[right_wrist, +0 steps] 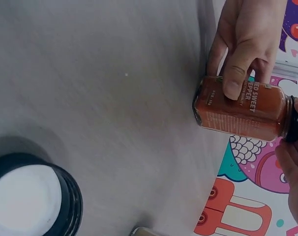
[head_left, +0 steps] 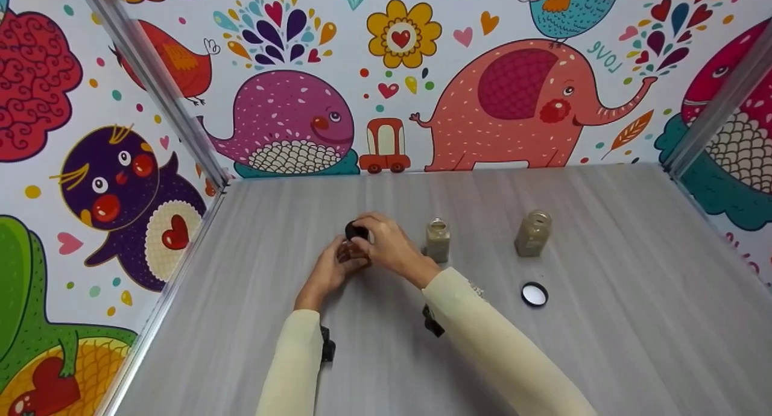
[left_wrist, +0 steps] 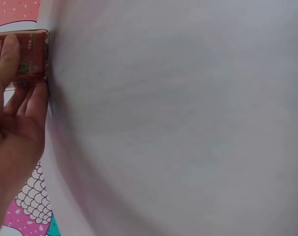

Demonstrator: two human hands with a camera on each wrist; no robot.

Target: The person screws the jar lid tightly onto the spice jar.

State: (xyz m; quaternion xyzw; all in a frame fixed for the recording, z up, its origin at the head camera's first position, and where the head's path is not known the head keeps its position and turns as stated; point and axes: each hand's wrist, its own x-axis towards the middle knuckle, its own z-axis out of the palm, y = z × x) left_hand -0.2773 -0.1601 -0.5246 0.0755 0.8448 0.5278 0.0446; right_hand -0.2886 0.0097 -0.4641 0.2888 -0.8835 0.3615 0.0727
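My left hand point(head_left: 327, 272) grips a square glass spice jar point(right_wrist: 247, 110) of orange-red powder, thumb across its label. "Red sweet pepper" can be read there in the right wrist view. The jar's base is against or very near the table. At its top sits a black lid point(right_wrist: 293, 120), pinched between the fingers and thumb of my right hand point(head_left: 391, 247). Only the jar's lower part point(left_wrist: 33, 56) appears in the left wrist view, the lid being out of frame. Part of the right hand is cut off in the right wrist view.
Two lidless glass jars of greyish-brown powder stand right of my hands, a nearer jar point(head_left: 438, 244) and a farther jar point(head_left: 533, 238). A loose black lid point(head_left: 534, 294) lies with its white lining up. Cartoon-printed panels point(head_left: 398, 90) bound the grey table point(head_left: 241, 319).
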